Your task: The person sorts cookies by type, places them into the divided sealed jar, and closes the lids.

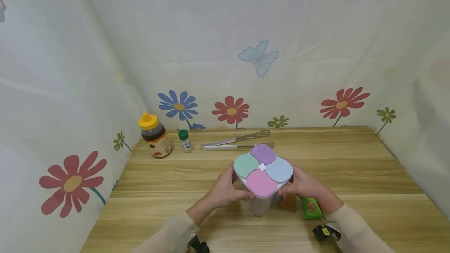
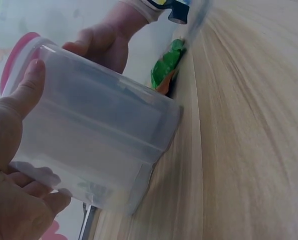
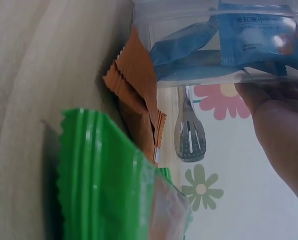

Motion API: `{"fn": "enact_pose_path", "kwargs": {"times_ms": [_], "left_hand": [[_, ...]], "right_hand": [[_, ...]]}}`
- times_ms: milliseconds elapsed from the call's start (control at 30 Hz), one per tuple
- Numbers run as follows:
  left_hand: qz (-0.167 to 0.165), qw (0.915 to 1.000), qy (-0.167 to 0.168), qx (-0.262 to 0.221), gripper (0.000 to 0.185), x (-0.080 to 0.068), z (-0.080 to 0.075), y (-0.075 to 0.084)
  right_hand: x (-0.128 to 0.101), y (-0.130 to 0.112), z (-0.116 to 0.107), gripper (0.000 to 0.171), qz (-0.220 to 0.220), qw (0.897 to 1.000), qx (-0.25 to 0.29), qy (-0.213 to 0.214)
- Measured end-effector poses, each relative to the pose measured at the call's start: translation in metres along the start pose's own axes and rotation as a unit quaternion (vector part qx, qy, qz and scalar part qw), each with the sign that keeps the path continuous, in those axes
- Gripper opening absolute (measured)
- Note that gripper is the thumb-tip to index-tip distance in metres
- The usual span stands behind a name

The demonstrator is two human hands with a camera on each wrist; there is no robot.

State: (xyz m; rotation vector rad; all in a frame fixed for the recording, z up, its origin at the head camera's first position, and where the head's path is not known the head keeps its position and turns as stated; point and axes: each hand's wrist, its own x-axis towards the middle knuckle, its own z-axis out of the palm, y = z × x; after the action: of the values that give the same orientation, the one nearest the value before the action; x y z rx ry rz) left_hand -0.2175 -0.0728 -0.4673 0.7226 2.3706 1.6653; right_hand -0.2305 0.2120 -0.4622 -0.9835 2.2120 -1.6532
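Gripping a clear plastic container [image 1: 261, 202] from both sides, the left hand [image 1: 225, 190] and the right hand [image 1: 306, 186] curl their fingers round its walls just under the lid. That lid [image 1: 263, 170] is made of four pastel petals: purple at twelve o'clock, blue at three, pink at six, green at nine, with a small white cross in the middle. The container stands at the near middle of the wooden table [image 1: 351, 167]; whether its base rests on the wood or is lifted a little I cannot tell. The left wrist view shows the thumb [image 2: 26, 87] lying flat along the translucent wall, and the right wrist view shows blue packets [image 3: 256, 35] inside.

At four o'clock from the container, just beside it, lies an orange packet [image 1: 288, 203], and a green packet [image 1: 311, 208] lies beside that, further right. At twelve o'clock, further back, metal tongs [image 1: 237, 143] lie crosswise. At ten o'clock stand a small green-capped bottle [image 1: 184, 140] and, left of it, a yellow-capped jar [image 1: 155, 136], both near the flowered backdrop [image 1: 230, 109].
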Motion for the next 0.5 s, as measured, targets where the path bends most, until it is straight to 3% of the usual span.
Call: {"fn": "enact_pose_path", "kwargs": {"times_ms": [233, 500], "left_hand": [[-0.008, 1.0, 0.002, 0.002, 0.099, -0.0003, 0.0029, 0.0021], [-0.012, 0.9999, 0.005, 0.001, 0.1, -0.0019, 0.004, 0.004]], "right_hand": [[-0.0011, 0.0006, -0.0028, 0.085, 0.003, 1.0, -0.018, 0.001], [-0.0007, 0.0041, -0.0038, 0.082, -0.004, 1.0, -0.001, -0.006]]}}
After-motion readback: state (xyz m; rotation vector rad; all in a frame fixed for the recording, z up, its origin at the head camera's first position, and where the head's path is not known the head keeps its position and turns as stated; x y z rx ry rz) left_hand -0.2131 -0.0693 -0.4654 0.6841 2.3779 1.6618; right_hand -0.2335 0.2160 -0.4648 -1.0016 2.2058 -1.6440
